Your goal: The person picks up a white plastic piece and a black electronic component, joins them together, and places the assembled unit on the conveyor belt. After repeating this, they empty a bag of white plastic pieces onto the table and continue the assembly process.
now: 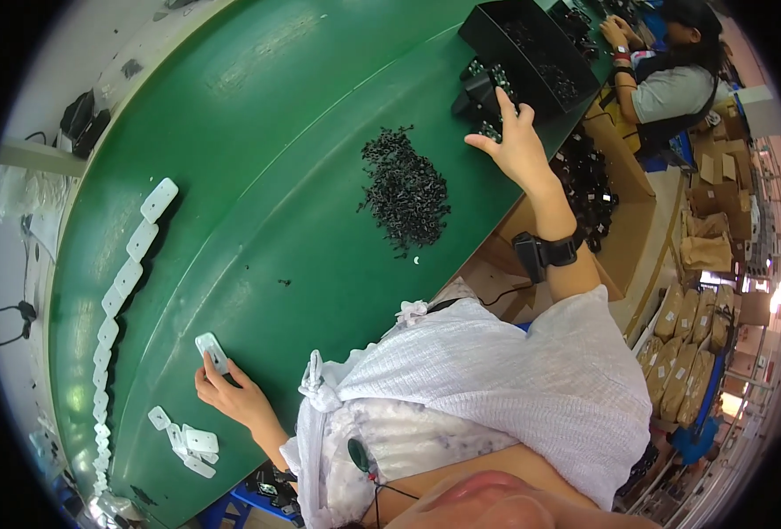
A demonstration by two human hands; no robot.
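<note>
My left hand (pixel 234 398) is at the near left of the green table, its fingers closed on the lower end of a small white rectangular plastic plate (pixel 207 342). Just beyond and left of that hand lies a loose pile of similar white plates (pixel 198 441). My right hand (pixel 521 148) is stretched to the far right, fingers apart with nothing in them. It is over or right beside several black plastic parts with green bits (pixel 476 95), next to a black bin (pixel 531 48). Whether a fingertip touches one of these parts is hard to tell.
A heap of tiny black pieces (pixel 405 189) lies mid-table. A curved row of white plates (pixel 126 278) runs along the left. Below the table's right edge stands a cardboard box (pixel 633 198) with black parts. A co-worker (pixel 664 88) sits at the far right.
</note>
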